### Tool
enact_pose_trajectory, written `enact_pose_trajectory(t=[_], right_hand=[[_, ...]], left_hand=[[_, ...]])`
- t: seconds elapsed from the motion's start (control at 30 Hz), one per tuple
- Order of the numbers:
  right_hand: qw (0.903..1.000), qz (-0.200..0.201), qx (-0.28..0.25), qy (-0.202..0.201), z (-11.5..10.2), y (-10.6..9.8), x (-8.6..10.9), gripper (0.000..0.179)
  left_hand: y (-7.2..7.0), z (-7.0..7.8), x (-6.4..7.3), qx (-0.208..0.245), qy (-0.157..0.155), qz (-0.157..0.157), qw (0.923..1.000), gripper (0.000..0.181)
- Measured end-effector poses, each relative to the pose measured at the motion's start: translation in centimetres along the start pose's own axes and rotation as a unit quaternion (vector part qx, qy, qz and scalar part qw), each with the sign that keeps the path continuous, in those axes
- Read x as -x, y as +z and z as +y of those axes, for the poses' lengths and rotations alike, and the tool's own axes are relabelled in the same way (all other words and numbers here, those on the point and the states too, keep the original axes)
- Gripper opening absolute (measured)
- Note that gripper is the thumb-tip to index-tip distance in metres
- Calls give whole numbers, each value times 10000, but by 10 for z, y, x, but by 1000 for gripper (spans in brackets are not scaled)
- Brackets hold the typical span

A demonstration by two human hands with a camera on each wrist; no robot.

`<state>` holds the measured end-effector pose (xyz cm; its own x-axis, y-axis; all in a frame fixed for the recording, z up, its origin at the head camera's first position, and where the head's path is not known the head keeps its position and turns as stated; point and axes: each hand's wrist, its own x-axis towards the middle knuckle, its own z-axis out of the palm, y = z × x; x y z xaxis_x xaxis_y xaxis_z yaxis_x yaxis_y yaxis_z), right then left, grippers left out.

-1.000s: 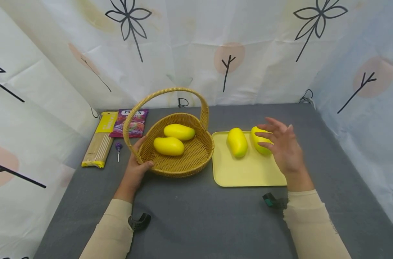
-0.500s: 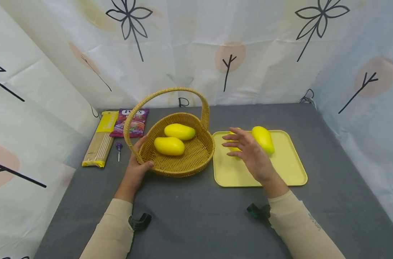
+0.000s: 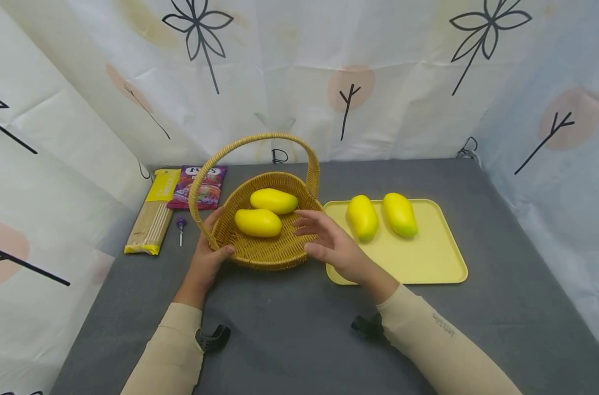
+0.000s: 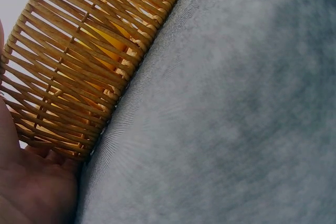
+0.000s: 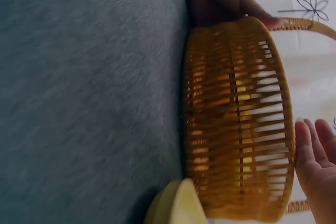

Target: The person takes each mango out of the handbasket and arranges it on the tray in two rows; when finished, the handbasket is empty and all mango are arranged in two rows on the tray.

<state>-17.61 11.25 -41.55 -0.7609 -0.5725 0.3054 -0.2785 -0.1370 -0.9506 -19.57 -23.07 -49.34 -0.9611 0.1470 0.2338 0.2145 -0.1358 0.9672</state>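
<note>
The left hand (image 3: 207, 257) grips the side of the wicker basket (image 3: 260, 257), thumb at the rim, probably to keep it steady; the right hand (image 3: 338, 247), fingers relaxed and holding nothing, is at the opposite rim. Inside lie two yellow mangoes (image 3: 258, 223), while two other mangoes (image 3: 362, 218) rest on the yellow tray (image 3: 428, 266), whose raised edge perhaps prevents rolling onto the counter (image 3: 280, 340).

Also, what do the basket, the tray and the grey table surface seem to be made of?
Basket: wicker or a plastic imitation, faintly glossy; thin strands interlace with gaps between them.
Tray: probably moulded plastic, smooth; even yellow colour, rounded corners and a raised rim.
Grey table surface: likely fabric, matt; fine, cloth-like texture in the left wrist view.
</note>
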Motion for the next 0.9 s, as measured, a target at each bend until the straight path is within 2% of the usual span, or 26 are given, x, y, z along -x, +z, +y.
enact_pose_trajectory(t=[0.1, 0.2, 0.4, 0.53, 0.7, 0.9], right_hand=[[9997, -25, 203, 128, 1, 8, -12, 85], [9975, -28, 627, 311, 3, 14, -24, 81], [9876, -52, 1448, 602, 9, 25, -49, 84], [9772, -7, 2002, 707, 13, 29, -64, 85], [9592, 24, 2621, 1062, 19, 33, -82, 86], [9405, -466, 3008, 1512, 27, 33, -95, 90]], left_hand=[[0, 0, -1, 30, 45, -11, 10000, 78], [-1, -1, -1, 25, 54, -6, 10000, 77], [-1, -2, -1, -24, 98, -62, 9999, 76], [-1, -2, -1, -13, 109, -110, 9999, 75], [-1, 0, -1, 0, 71, -79, 9999, 76], [0, -1, -1, 3, 45, -78, 10000, 77]])
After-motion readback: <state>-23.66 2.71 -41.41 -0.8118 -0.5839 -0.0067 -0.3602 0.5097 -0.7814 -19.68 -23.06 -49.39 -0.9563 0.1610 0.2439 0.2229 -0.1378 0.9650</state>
